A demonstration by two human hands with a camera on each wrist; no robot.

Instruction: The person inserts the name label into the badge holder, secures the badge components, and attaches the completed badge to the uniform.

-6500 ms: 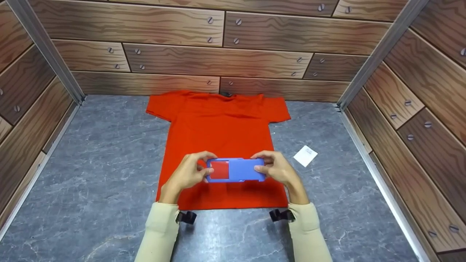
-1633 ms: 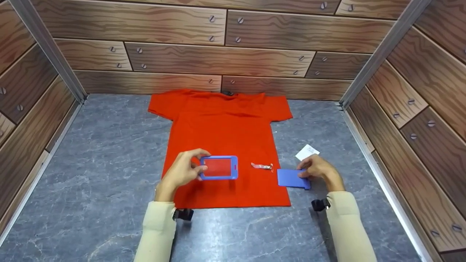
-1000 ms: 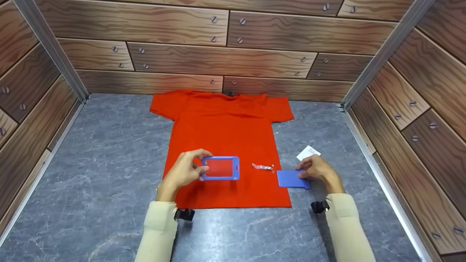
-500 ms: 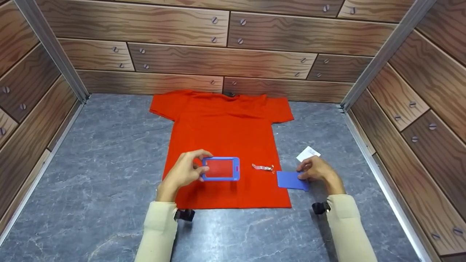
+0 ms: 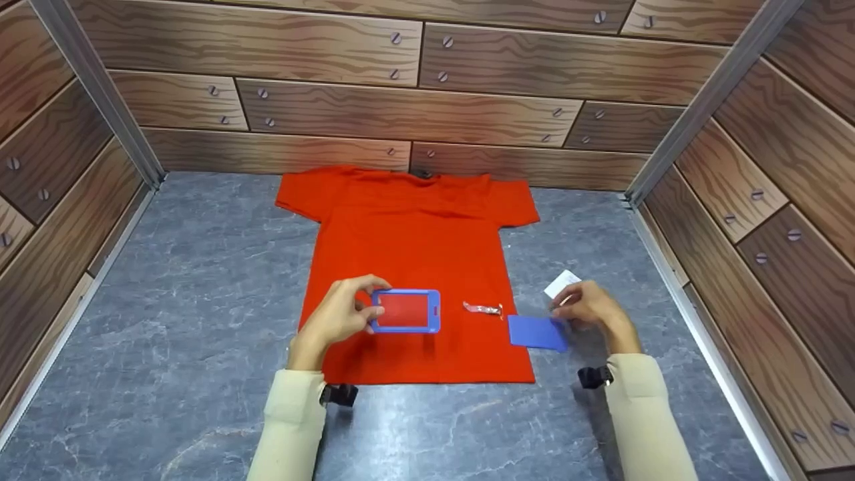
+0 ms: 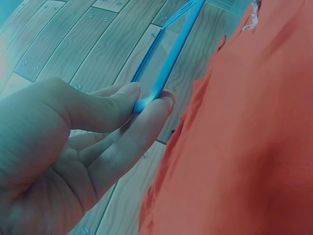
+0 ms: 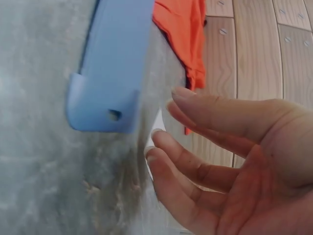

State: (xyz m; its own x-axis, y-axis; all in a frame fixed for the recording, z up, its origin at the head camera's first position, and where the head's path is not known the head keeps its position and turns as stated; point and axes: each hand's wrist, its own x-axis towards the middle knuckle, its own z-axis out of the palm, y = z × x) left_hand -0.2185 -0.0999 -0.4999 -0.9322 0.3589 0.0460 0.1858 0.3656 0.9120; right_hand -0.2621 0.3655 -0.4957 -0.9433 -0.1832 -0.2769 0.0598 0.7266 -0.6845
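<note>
My left hand point(image 5: 337, 314) pinches one end of a blue badge holder frame point(image 5: 434, 321) with a clear window, held above a red T-shirt point(image 5: 407, 247). In the left wrist view the frame point(image 6: 168, 66) is seen edge-on between thumb and fingers. My right hand point(image 5: 591, 308) is apart from the blue cover panel point(image 5: 534, 333), which lies across the shirt's right edge. The right wrist view shows relaxed fingers point(image 7: 166, 147) with nothing between them, beside the panel point(image 7: 110, 78). A small metal badge clip with a clear strap point(image 5: 484, 308) lies on the shirt.
A small white card point(image 5: 561, 284) lies on the grey marbled surface point(image 5: 214, 280), partly behind my right hand. Wood-patterned walls point(image 5: 334, 107) stand at the back and both sides, with metal corner posts point(image 5: 708, 107).
Earlier both hands held the badge holder together. The cover panel was then separated and set at the shirt's edge, and the clip appeared on the shirt. Now my right hand has let go of the panel.
</note>
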